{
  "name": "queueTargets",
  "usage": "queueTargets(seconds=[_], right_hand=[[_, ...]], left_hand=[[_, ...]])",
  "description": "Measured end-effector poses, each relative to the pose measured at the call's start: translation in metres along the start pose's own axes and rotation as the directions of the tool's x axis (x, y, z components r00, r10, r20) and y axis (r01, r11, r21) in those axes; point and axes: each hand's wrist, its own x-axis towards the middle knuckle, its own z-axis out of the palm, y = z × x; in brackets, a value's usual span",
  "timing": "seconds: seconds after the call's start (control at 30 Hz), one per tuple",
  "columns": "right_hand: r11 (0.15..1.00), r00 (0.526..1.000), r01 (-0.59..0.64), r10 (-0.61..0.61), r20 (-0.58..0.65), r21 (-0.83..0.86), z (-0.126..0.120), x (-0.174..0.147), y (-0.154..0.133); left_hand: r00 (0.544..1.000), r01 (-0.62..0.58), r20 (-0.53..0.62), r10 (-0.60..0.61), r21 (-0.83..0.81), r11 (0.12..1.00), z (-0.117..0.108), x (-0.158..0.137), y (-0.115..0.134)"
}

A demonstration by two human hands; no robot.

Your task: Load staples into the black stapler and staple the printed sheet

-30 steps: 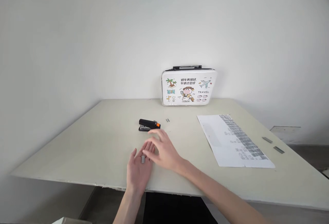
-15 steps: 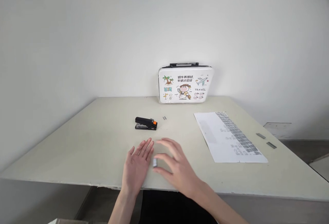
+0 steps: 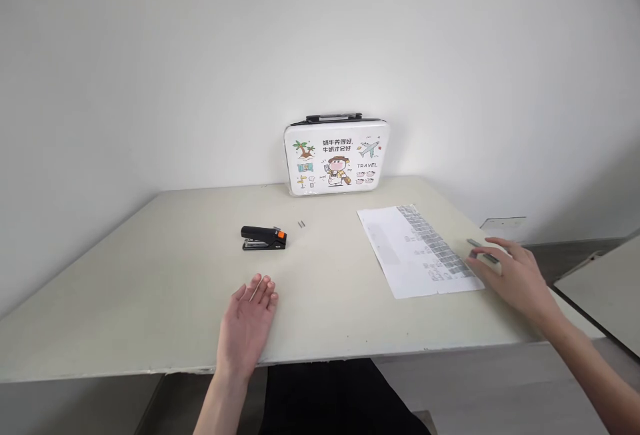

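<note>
My left hand point(image 3: 247, 332) lies palm up at the table's front edge, its fingers stretched out and nothing in it. Over the right side of the table, my right hand point(image 3: 523, 282) pinches a short strip of staples point(image 3: 473, 254) between thumb and forefinger. Two longer staple strips lie right by those fingers, one strip point(image 3: 475, 242) just beyond them and another strip point(image 3: 492, 258) partly covered by the hand. A black stapler point(image 3: 264, 238) with an orange button rests ahead of my left hand. Beside it are small staple pieces point(image 3: 301, 224).
A printed white sheet of paper point(image 3: 395, 255) lies left of my right hand. Against the wall at the back stands a white case point(image 3: 336, 158) with cartoon pictures and a black handle. The pale table point(image 3: 150, 288) ends close to my body.
My right hand has moved from beside my left palm to the staple strips at the right, still pinching the short piece. The left hand stays palm up. The view has shifted right.
</note>
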Motion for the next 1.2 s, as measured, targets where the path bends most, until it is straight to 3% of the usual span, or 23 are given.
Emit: queueTargets(seconds=[0.13, 0.23, 0.37, 0.47, 0.53, 0.63, 0.77, 0.87, 1.03, 1.2], right_hand=[[0.997, 0.997, 0.02, -0.014, 0.072, -0.073, 0.014, 0.01, 0.031], [0.999, 1.0, -0.001, 0.002, 0.023, -0.04, 0.016, 0.01, 0.027], [0.99, 0.996, -0.022, 0.033, -0.083, 0.136, 0.003, -0.004, -0.017], [0.95, 0.993, -0.066, 0.092, -0.07, 0.306, -0.012, -0.018, -0.068], [0.888, 0.99, -0.142, 0.131, 0.056, 0.438, -0.021, -0.025, -0.105], [0.769, 0.946, -0.282, 0.124, 0.299, 0.574, -0.031, -0.03, -0.155], [0.638, 0.847, -0.339, -0.114, 0.52, 0.691, -0.036, -0.033, -0.203], [0.655, 0.79, -0.321, -0.214, 0.575, 0.684, -0.034, -0.035, -0.217], [0.678, 0.819, -0.337, -0.13, 0.558, 0.653, -0.03, -0.039, -0.214], [0.682, 0.823, -0.335, -0.123, 0.554, 0.65, -0.032, -0.04, -0.215]], left_hand=[[1.0, -0.001, 0.004, 0.001, -0.004, 1.0, 0.0, 0.001, 0.0], [1.0, 0.0, -0.006, 0.0, -0.009, 1.0, 0.002, 0.001, 0.0], [1.0, -0.01, -0.02, 0.01, -0.01, 1.0, 0.008, 0.0, 0.0], [1.0, -0.008, -0.027, 0.008, -0.008, 1.0, 0.012, -0.001, 0.001], [0.999, -0.005, -0.033, 0.005, -0.007, 1.0, 0.014, -0.002, 0.001], [0.999, -0.01, -0.048, 0.009, -0.013, 1.0, 0.015, -0.003, 0.002], [0.998, -0.014, -0.057, 0.012, -0.031, 0.999, 0.014, -0.003, 0.002], [0.999, -0.024, -0.047, 0.022, -0.041, 0.999, 0.014, -0.002, 0.002], [0.998, -0.042, -0.055, 0.04, -0.032, 0.999, 0.014, -0.004, 0.001], [0.996, -0.043, -0.078, 0.043, -0.001, 0.999, 0.014, -0.004, 0.002]])
